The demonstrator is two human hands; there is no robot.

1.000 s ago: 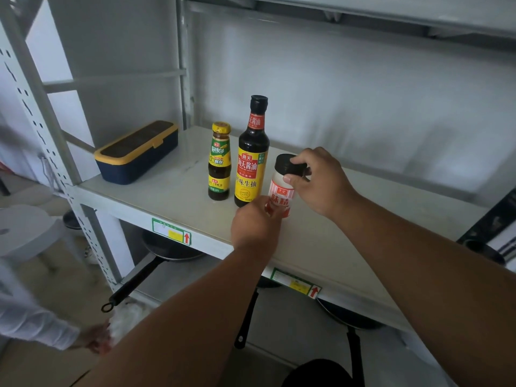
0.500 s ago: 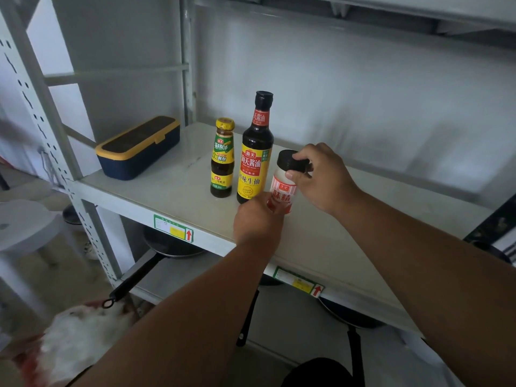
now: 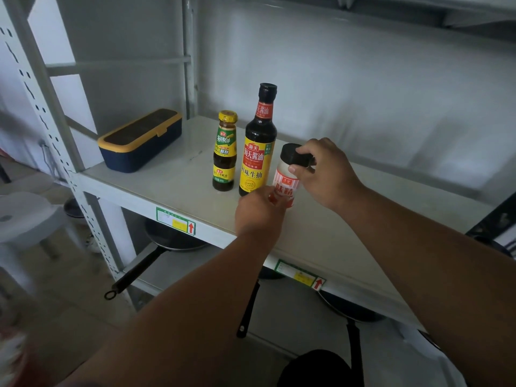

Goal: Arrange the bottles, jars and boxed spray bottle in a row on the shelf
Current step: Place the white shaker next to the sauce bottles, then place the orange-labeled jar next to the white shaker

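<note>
On the pale shelf board (image 3: 349, 227) stand a small dark sauce bottle with a yellow cap (image 3: 224, 152) and, right of it, a tall soy sauce bottle with a yellow label (image 3: 258, 146). Right of those stands a white jar with a black lid and red label (image 3: 284, 177). My right hand (image 3: 324, 171) grips the jar's black lid from the right. My left hand (image 3: 261, 213) holds the jar's lower part from the front, hiding its base. The boxed spray bottle is out of view.
A navy box with a yellow rim (image 3: 139, 139) lies at the shelf's left end. Black frying pans (image 3: 173, 241) sit on the lower shelf, handles sticking out forward. A white stool (image 3: 25, 216) stands at the left. The shelf's right part is bare.
Both hands stay on the jar beside the soy sauce bottle; only the view shifted slightly. A person at the lower left has moved out of sight.
</note>
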